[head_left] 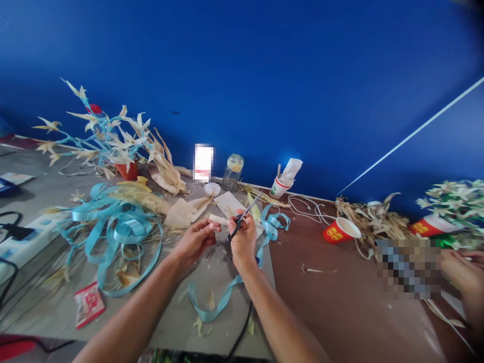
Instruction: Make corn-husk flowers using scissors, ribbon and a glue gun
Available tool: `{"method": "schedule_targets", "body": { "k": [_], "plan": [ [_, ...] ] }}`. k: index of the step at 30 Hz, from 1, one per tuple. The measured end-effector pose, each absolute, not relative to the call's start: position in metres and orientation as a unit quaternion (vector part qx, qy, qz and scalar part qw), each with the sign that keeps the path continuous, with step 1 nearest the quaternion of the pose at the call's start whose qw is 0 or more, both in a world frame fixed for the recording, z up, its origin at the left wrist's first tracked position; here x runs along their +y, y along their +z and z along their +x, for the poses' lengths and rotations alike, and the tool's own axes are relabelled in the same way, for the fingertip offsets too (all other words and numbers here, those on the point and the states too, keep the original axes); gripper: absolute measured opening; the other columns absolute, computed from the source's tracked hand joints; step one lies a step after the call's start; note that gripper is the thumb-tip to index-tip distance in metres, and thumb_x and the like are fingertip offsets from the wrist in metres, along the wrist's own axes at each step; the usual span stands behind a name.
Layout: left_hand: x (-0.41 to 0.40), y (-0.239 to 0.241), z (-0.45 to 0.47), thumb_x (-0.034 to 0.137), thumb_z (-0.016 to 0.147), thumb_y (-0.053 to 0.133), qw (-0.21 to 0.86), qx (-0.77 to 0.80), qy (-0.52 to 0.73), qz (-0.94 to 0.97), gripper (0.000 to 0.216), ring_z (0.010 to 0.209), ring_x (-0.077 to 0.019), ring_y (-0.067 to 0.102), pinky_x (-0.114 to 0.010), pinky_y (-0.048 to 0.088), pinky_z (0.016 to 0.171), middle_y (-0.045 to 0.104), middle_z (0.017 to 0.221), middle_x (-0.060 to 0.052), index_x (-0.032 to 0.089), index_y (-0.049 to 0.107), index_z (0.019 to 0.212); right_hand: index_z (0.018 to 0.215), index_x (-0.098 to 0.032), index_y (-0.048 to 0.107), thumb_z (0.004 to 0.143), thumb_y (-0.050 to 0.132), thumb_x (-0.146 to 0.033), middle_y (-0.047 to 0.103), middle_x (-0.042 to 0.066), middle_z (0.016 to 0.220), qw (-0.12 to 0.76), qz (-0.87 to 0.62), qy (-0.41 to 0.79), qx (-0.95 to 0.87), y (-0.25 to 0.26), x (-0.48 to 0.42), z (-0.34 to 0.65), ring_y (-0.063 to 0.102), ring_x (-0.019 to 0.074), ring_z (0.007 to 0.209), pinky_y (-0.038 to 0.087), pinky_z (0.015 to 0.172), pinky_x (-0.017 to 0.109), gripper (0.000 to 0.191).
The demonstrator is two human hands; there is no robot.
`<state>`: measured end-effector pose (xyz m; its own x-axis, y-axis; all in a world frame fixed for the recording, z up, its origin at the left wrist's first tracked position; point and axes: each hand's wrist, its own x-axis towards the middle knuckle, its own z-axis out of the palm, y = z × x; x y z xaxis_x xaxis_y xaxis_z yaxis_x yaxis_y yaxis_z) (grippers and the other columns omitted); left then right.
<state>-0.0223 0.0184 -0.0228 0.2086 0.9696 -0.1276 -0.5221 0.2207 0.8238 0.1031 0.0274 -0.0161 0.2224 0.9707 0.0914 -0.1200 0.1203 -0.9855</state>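
Note:
In the middle of the head view, my left hand (200,235) pinches one end of a pale strip of corn husk (219,219). My right hand (244,239) grips a pair of scissors (252,205) by dark handles, with the blades pointing up and away to the right. The strip reaches across to the fingers of my right hand, and I cannot tell whether the blades touch it. Behind the hands lie flat pieces of dried husk (183,213). A light blue ribbon (270,229) runs beside and below my right hand.
Loops of blue ribbon (132,229) and a branching husk-flower arrangement (124,138) occupy the left, near a power strip (28,242). A glass jar (232,174) and a paper cup (280,186) stand by the blue wall. Rightward are a red cup (340,230) and another person's hand (463,264).

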Motion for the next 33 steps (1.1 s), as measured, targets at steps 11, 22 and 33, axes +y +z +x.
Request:
{"method": "schedule_targets", "body": {
  "k": [11, 22, 33],
  "plan": [
    [0.024, -0.026, -0.03, 0.025, 0.064, 0.073, 0.673, 0.352, 0.583, 0.289, 0.018, 0.043, -0.0032, 0.039, -0.018, 0.033, 0.046, 0.05, 0.053, 0.004, 0.014, 0.06, 0.066, 0.103, -0.018, 0.045, 0.071, 0.057, -0.027, 0.055, -0.002, 0.076, 0.567, -0.476, 0.458, -0.492, -0.024, 0.019, 0.094, 0.054, 0.0101, 0.062, 0.045, 0.057, 0.021, 0.035],
    [0.03, -0.021, -0.042, 0.025, 0.064, 0.07, 0.562, 0.406, 0.648, 0.316, 0.016, 0.045, -0.0035, 0.042, -0.019, 0.032, 0.047, 0.06, 0.064, 0.001, 0.014, 0.059, 0.065, 0.1, -0.018, 0.056, 0.069, 0.059, -0.029, 0.059, 0.0, 0.073, 0.413, -0.491, 0.472, -0.605, -0.019, 0.014, 0.098, 0.052, 0.0119, 0.059, 0.041, 0.053, 0.021, 0.032],
    [0.035, -0.024, -0.046, 0.025, 0.066, 0.069, 0.48, 0.446, 0.667, 0.355, 0.015, 0.045, -0.0039, 0.041, -0.02, 0.03, 0.046, 0.057, 0.062, 0.003, 0.015, 0.058, 0.067, 0.078, -0.02, 0.063, 0.073, 0.058, -0.03, 0.06, -0.002, 0.062, 0.319, -0.515, 0.348, -0.716, -0.013, 0.005, 0.097, 0.051, 0.0121, 0.056, 0.035, 0.051, 0.02, 0.012]
  ]
}}
